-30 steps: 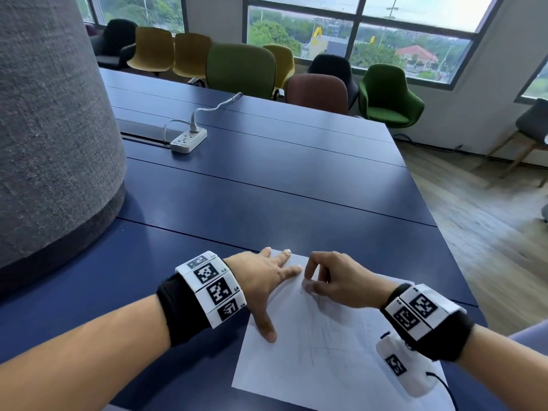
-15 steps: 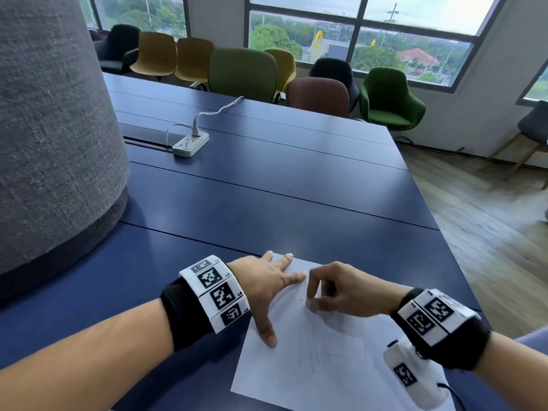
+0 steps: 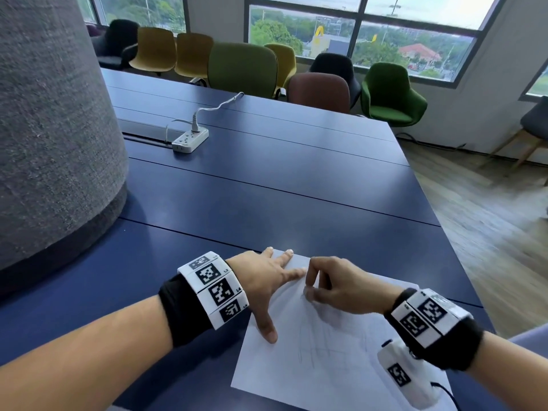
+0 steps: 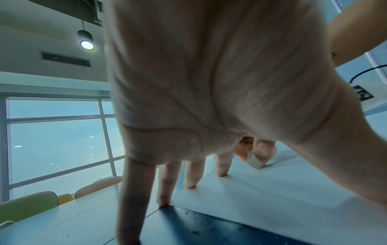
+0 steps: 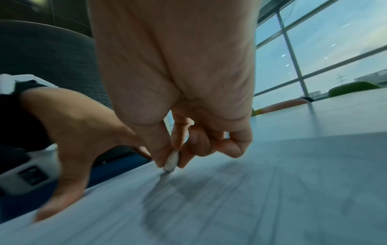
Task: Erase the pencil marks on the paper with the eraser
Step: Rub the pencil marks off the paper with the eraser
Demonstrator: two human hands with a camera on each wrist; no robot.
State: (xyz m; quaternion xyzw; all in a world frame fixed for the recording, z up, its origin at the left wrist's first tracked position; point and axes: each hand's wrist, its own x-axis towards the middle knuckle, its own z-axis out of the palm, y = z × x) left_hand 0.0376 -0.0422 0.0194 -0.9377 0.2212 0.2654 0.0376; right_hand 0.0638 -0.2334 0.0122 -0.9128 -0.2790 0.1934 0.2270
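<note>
Pencil marks (image 3: 329, 342), faint grey ruled lines, cover the middle of the white sheet of paper (image 3: 296, 378), which lies on the dark blue table (image 3: 267, 203) at its near edge, close to the near right corner. My right hand (image 3: 335, 287) pinches a small, worn whitish eraser (image 5: 172, 160) between thumb and fingertips, its lower end touching the paper near the sheet's far left part. My left hand (image 3: 268, 284) is spread flat, thumb and fingers pressing the sheet's left edge and far left corner to the table; the outermost finger rests on the table just beside the paper.

As I judge it, the work is only partly done. The far strip of the sheet looks clean from the head view, and eraser crumbs (image 4: 199, 227) lie on the table beside the paper's far corner. The lines nearer me, in the middle of the sheet, are plainly there to be rubbed out. The right wrist view is blurred, so I cannot tell how many strokes remain under the eraser.
</note>
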